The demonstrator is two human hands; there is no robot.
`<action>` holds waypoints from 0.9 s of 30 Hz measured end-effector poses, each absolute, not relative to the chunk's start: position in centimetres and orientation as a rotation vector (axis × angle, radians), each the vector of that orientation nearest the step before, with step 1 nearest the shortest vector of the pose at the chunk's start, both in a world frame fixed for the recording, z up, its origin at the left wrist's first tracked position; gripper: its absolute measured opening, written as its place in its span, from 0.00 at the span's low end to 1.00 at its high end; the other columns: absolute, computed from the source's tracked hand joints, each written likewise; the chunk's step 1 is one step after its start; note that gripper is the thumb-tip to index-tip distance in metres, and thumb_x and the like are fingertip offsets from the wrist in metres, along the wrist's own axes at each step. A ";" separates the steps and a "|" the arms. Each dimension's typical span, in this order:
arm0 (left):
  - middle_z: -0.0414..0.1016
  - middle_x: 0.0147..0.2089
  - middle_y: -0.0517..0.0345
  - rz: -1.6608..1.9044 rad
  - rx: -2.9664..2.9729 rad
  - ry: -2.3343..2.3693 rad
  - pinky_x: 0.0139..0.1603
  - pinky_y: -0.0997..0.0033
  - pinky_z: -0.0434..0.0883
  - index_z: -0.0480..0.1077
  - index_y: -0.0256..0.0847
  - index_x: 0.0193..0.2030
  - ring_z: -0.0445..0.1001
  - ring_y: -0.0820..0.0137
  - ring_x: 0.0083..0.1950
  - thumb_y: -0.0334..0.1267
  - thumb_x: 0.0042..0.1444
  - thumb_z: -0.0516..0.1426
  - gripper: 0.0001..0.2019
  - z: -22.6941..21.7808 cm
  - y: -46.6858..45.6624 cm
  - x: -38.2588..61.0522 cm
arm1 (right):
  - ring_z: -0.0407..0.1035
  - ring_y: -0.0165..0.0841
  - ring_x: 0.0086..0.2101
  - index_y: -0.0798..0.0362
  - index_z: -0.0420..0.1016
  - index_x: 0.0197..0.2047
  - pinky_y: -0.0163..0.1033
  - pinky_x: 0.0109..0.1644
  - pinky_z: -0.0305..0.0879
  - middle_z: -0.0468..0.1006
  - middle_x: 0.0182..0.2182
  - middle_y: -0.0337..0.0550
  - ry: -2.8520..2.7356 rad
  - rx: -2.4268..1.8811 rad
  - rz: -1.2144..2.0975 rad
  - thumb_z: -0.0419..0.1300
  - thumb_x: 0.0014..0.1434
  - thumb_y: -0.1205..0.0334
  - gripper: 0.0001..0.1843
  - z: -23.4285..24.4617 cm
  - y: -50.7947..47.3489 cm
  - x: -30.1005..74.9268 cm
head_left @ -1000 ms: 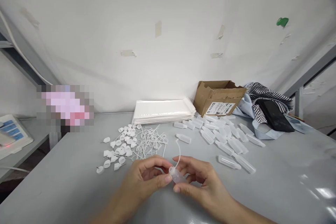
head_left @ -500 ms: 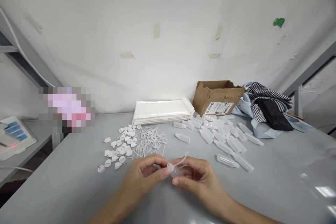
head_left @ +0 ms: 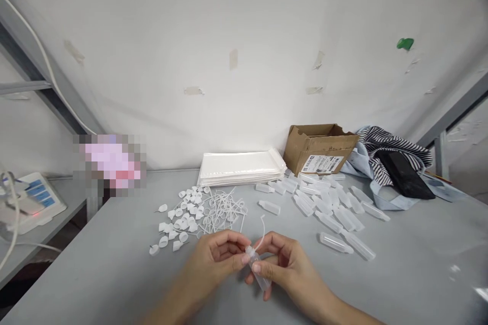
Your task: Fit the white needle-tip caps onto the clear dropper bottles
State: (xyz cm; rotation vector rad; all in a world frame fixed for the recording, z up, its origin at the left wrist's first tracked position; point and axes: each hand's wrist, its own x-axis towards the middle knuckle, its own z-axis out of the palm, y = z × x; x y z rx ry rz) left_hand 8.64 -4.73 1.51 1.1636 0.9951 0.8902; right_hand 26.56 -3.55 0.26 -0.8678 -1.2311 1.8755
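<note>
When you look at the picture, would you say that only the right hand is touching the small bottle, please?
No, the left hand pinches the small bottle near its neck while the right hand holds its body.

FREE: gray tabletop left of the left hand and right of the right hand | TIGHT: gap between hands, filled by held bottle; slot from white strap pile to lone bottle | BLOCKED: white caps ahead-left, bottle cluster ahead-right; envelope stack, cardboard box and wall farther back
</note>
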 end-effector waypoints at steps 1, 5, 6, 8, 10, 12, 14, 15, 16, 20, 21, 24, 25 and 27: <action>0.76 0.29 0.61 0.870 1.113 0.964 0.37 0.68 0.72 0.73 0.41 0.36 0.77 0.69 0.30 0.41 0.50 0.64 0.09 1.5 -4.5 8.5 | 0.77 0.33 0.29 0.56 0.69 0.34 0.29 0.22 0.68 0.77 0.33 0.42 -1.232 -0.862 1.891 0.72 0.45 0.55 0.20 0.2 -3.6 26.5; 0.76 0.29 0.61 0.803 1.065 0.873 0.36 0.67 0.72 0.72 0.40 0.35 0.76 0.70 0.28 0.42 0.49 0.64 0.10 1.9 -4.2 8.3 | 0.75 0.29 0.26 0.55 0.68 0.35 0.28 0.22 0.67 0.76 0.30 0.38 -1.234 -0.815 1.934 0.72 0.45 0.57 0.21 0.1 -3.9 26.4; 0.76 0.29 0.61 0.791 1.071 0.864 0.36 0.66 0.72 0.72 0.40 0.36 0.76 0.69 0.28 0.42 0.49 0.64 0.10 2.1 -4.3 8.3 | 0.75 0.28 0.25 0.55 0.68 0.35 0.27 0.22 0.67 0.76 0.29 0.38 -1.241 -0.810 1.933 0.72 0.45 0.57 0.20 0.1 -4.0 26.4; 0.75 0.30 0.60 0.804 1.220 0.943 0.37 0.66 0.73 0.73 0.41 0.36 0.76 0.68 0.30 0.40 0.51 0.62 0.07 2.4 -4.8 8.6 | 0.75 0.29 0.26 0.56 0.68 0.35 0.27 0.22 0.67 0.76 0.30 0.40 -1.261 -0.811 1.912 0.71 0.47 0.56 0.19 0.1 -4.0 26.5; 0.75 0.33 0.57 0.862 1.556 1.095 0.39 0.66 0.73 0.73 0.42 0.40 0.75 0.68 0.34 0.37 0.57 0.56 0.06 2.3 -5.5 9.1 | 0.75 0.31 0.27 0.56 0.68 0.34 0.29 0.22 0.68 0.76 0.32 0.42 -1.276 -0.812 1.873 0.70 0.48 0.54 0.19 0.2 -3.9 26.6; 0.74 0.42 0.53 0.919 1.952 1.185 0.42 0.66 0.73 0.69 0.43 0.51 0.74 0.67 0.39 0.32 0.59 0.50 0.14 1.7 -6.3 9.8 | 0.74 0.30 0.26 0.56 0.68 0.34 0.31 0.22 0.69 0.75 0.32 0.42 -1.275 -0.812 1.845 0.69 0.50 0.53 0.18 0.2 -3.6 26.6; 0.68 0.54 0.46 0.931 2.208 1.195 0.46 0.64 0.73 0.55 0.41 0.64 0.73 0.65 0.45 0.26 0.55 0.50 0.28 0.9 -6.9 10.3 | 0.72 0.28 0.25 0.55 0.67 0.34 0.31 0.22 0.69 0.74 0.30 0.40 -1.245 -0.836 1.835 0.68 0.50 0.52 0.18 0.2 -3.4 26.7; 0.67 0.55 0.43 0.925 2.324 1.204 0.46 0.62 0.73 0.50 0.39 0.66 0.72 0.62 0.47 0.25 0.51 0.52 0.34 0.5 -7.1 10.4 | 0.70 0.27 0.24 0.55 0.67 0.35 0.30 0.21 0.69 0.74 0.29 0.39 -1.227 -0.855 1.833 0.69 0.49 0.52 0.19 0.1 -3.3 26.7; 0.67 0.54 0.41 0.933 2.418 1.230 0.45 0.59 0.74 0.48 0.38 0.66 0.72 0.59 0.48 0.25 0.49 0.54 0.36 0.1 -7.1 10.5 | 0.69 0.26 0.23 0.55 0.67 0.35 0.29 0.20 0.67 0.73 0.29 0.38 -1.214 -0.875 1.830 0.69 0.49 0.51 0.20 0.1 -3.3 26.7; 0.70 0.46 0.45 0.943 2.504 1.347 0.42 0.56 0.73 0.54 0.37 0.60 0.70 0.58 0.44 0.26 0.49 0.57 0.30 -0.8 -7.0 10.5 | 0.65 0.23 0.21 0.55 0.66 0.33 0.28 0.19 0.64 0.73 0.29 0.38 -1.260 -0.927 1.804 0.68 0.50 0.49 0.20 -0.1 -3.4 26.4; 0.70 0.45 0.47 0.957 2.476 1.356 0.42 0.57 0.73 0.55 0.37 0.59 0.70 0.59 0.44 0.25 0.49 0.56 0.29 -0.8 -7.0 10.5 | 0.66 0.24 0.22 0.54 0.65 0.33 0.28 0.20 0.64 0.73 0.30 0.39 -1.271 -0.931 1.804 0.67 0.51 0.48 0.20 -0.2 -3.5 26.3; 0.69 0.44 0.49 1.014 2.381 1.341 0.43 0.61 0.73 0.57 0.38 0.58 0.68 0.61 0.44 0.22 0.46 0.54 0.29 -0.6 -7.1 10.5 | 0.68 0.24 0.23 0.53 0.63 0.33 0.29 0.22 0.64 0.75 0.31 0.39 -1.270 -0.903 1.824 0.66 0.52 0.48 0.20 -0.4 -3.8 26.1; 0.69 0.44 0.50 1.013 2.349 1.332 0.43 0.62 0.73 0.57 0.38 0.57 0.68 0.62 0.44 0.21 0.45 0.53 0.30 -0.4 -7.1 10.5 | 0.68 0.24 0.23 0.53 0.63 0.34 0.29 0.23 0.64 0.75 0.31 0.39 -1.273 -0.885 1.827 0.66 0.52 0.48 0.20 -0.5 -3.8 26.1; 0.68 0.44 0.52 0.962 2.301 1.308 0.43 0.65 0.73 0.60 0.39 0.56 0.69 0.64 0.44 0.21 0.43 0.53 0.29 0.4 -6.8 10.2 | 0.71 0.26 0.26 0.53 0.63 0.36 0.29 0.25 0.65 0.76 0.31 0.40 -1.305 -0.858 1.816 0.65 0.54 0.49 0.19 -0.7 -3.8 26.0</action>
